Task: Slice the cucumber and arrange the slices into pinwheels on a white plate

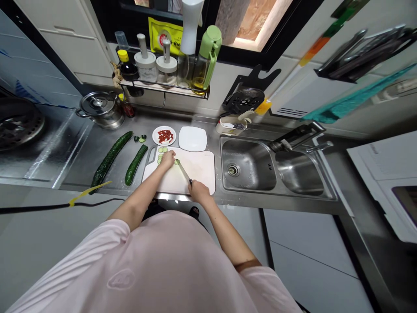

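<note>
"Cucumber slices [162, 150]: location?"

"White cutting board [198, 167], left end, beside my left hand [167, 160]; one at the knife [184, 171] tip."

"Hands?"

"Right hand [199, 191]: closed round the knife handle. Left hand: fingers bent, low over the board; whether gripping, I cannot tell."

"Beyond the board?"

"Square plate [192, 138], white, one."

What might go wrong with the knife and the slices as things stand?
The left hand sits close to the tip of the knife, so a slip might nick its fingers. A green slice lies at that tip and could skid or stick to the blade. The cutting board reaches the counter's front edge, so a bump may shift it.
</note>
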{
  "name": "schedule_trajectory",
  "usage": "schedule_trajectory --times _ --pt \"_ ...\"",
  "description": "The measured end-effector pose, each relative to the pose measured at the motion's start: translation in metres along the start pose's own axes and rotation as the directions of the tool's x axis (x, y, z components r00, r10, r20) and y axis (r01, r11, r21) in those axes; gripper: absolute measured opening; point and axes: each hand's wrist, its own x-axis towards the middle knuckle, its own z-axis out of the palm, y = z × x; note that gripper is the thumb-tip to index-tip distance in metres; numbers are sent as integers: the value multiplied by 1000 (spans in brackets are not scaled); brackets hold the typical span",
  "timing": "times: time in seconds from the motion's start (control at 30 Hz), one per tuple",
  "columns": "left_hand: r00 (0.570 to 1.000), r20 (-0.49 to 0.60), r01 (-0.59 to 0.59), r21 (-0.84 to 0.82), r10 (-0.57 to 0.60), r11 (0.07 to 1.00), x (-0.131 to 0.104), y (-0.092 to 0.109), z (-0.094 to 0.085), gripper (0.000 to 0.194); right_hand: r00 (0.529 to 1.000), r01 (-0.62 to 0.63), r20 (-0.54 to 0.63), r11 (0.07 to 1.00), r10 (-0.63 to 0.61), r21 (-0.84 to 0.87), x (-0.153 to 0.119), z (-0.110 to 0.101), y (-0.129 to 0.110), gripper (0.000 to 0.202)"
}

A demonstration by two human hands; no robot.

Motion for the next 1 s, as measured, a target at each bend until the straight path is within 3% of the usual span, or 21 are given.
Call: schedule_trajectory --times 0.5,1.0 --pt "1000 3 16 -34 -16 999 1 -1 1 26 999 -15 45 1000 17 -23 -24 4 14 36" --pt "1000 3 23 -36 -23 999 2 -1 0 27 1000 -11 17 1000 11 -3 2 5 2 36"
